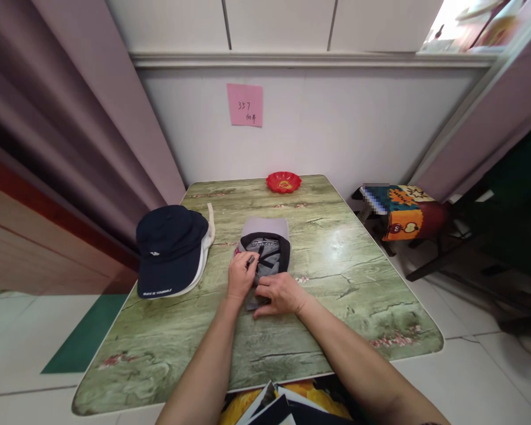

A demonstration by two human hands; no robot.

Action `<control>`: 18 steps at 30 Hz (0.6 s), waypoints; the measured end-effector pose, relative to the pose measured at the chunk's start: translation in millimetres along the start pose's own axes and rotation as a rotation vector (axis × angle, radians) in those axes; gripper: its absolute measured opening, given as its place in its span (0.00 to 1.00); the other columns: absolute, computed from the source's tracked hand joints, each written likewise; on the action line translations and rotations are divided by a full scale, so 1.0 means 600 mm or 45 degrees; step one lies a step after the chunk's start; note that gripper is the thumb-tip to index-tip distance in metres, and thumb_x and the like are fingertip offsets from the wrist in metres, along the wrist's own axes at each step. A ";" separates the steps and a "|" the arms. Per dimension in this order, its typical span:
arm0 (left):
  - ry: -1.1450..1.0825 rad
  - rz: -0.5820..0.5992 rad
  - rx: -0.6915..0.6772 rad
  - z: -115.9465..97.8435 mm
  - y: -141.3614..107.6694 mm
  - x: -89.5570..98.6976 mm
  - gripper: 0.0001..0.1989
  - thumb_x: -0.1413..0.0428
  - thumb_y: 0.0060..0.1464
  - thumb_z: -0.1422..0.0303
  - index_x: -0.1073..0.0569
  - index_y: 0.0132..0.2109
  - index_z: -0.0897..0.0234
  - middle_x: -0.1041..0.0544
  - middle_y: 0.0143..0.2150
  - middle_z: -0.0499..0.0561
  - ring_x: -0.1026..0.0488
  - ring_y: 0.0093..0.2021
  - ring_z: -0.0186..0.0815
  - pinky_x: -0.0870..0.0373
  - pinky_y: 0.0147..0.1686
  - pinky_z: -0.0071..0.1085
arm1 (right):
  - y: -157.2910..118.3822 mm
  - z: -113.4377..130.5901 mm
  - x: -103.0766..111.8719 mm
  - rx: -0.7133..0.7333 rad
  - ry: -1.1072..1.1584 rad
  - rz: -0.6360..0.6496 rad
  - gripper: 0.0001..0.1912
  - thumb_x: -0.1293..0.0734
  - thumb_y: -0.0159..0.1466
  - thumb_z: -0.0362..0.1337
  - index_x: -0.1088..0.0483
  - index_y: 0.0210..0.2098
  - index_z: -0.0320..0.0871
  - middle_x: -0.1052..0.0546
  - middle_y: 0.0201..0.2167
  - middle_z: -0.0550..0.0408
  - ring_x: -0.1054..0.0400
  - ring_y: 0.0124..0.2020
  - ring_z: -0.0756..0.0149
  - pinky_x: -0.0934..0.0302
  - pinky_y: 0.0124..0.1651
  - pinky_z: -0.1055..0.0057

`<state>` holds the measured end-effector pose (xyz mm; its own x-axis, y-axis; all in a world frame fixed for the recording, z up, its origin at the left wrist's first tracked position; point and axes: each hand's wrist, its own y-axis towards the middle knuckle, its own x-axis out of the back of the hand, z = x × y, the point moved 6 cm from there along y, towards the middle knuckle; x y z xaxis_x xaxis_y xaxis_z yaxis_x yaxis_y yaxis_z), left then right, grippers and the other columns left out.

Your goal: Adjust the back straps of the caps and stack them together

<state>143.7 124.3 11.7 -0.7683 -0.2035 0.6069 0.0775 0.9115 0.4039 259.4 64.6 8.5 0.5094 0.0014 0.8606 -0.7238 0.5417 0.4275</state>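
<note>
A grey baseball cap (pixel 265 227) lies upside down in the middle of the table, its brim pointing away from me and its dark inner band and lining showing. On the cap's left edge, my left hand (pixel 242 274) is closed, with the rim pinched between thumb and fingers. My right hand (pixel 281 293) lies over the near end of the cap, fingers bent and thumb below, gripping the back part. Both hands cover some of the near rim. To the left, a dark navy cap (pixel 170 248) rests on top of a white cap (pixel 197 274) near the table's edge.
The green wood-patterned table (pixel 358 295) stands against a white wall. A red scalloped dish (pixel 284 182) sits at its far edge. A pink note (pixel 245 105) hangs on the wall. Right of the table is a stool with a patterned cover (pixel 402 212); a curtain (pixel 88 88) hangs left.
</note>
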 end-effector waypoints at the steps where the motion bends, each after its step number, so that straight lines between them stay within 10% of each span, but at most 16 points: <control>1: -0.094 -0.025 0.049 0.008 0.000 0.002 0.11 0.51 0.61 0.64 0.24 0.39 0.60 0.20 0.40 0.53 0.25 0.44 0.42 0.32 0.49 0.39 | -0.001 -0.004 -0.003 -0.026 0.006 0.013 0.21 0.33 0.60 0.57 0.27 0.31 0.45 0.24 0.28 0.53 0.32 0.27 0.67 0.45 0.28 0.73; 5: -0.338 -0.052 0.168 0.020 0.000 0.007 0.14 0.53 0.63 0.62 0.25 0.43 0.61 0.20 0.39 0.53 0.24 0.44 0.40 0.32 0.49 0.38 | -0.003 -0.024 0.007 -0.232 0.230 -0.090 0.12 0.36 0.66 0.45 0.28 0.32 0.46 0.24 0.28 0.55 0.31 0.29 0.68 0.44 0.30 0.74; 11: -0.310 -0.002 0.178 0.004 -0.001 0.015 0.12 0.55 0.61 0.61 0.33 0.32 0.60 0.30 0.28 0.47 0.31 0.32 0.37 0.33 0.37 0.32 | -0.028 -0.106 0.015 -0.957 1.414 -0.790 0.14 0.38 0.65 0.51 0.36 0.35 0.46 0.26 0.27 0.59 0.35 0.20 0.72 0.38 0.24 0.75; 18: -0.324 0.141 0.018 -0.010 -0.001 0.006 0.10 0.59 0.59 0.63 0.36 0.34 0.60 0.31 0.34 0.51 0.32 0.38 0.39 0.33 0.43 0.35 | -0.039 -0.140 0.011 -1.111 1.878 -1.034 0.16 0.29 0.57 0.47 0.36 0.35 0.44 0.29 0.25 0.62 0.48 0.15 0.80 0.56 0.14 0.82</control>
<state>144.8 120.7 17.8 -0.8906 -0.0078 0.4547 0.1622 0.9286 0.3337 318.6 122.7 -19.0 0.8370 -0.0747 -0.5420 0.0272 0.9951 -0.0951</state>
